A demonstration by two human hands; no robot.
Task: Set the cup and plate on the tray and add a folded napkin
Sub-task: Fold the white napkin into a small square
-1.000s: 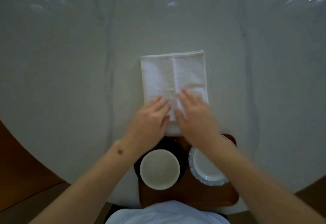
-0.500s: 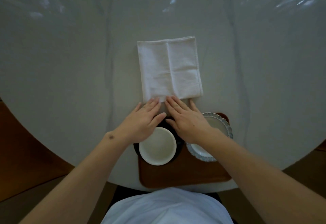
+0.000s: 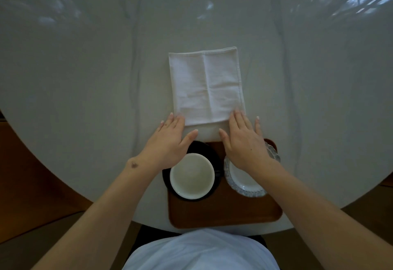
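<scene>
Two dishes are sitting on the tray (image 3: 225, 214): cup (image 3: 192, 175) left, plate (image 3: 242, 179) right. Beyond the tray, the left hand (image 3: 170, 140) and right hand (image 3: 242, 140) are lying flat, fingers spread, pressing the napkin's (image 3: 207, 84) near corners onto the table (image 3: 85, 78).

r hand (image 3: 244, 140) hides plate (image 3: 240, 181) rim, maybe tray (image 3: 223, 214) corner

left hand (image 3: 170, 140) flat, right hand (image 3: 244, 140) flat (fingers spread), forearms extended forward
</scene>
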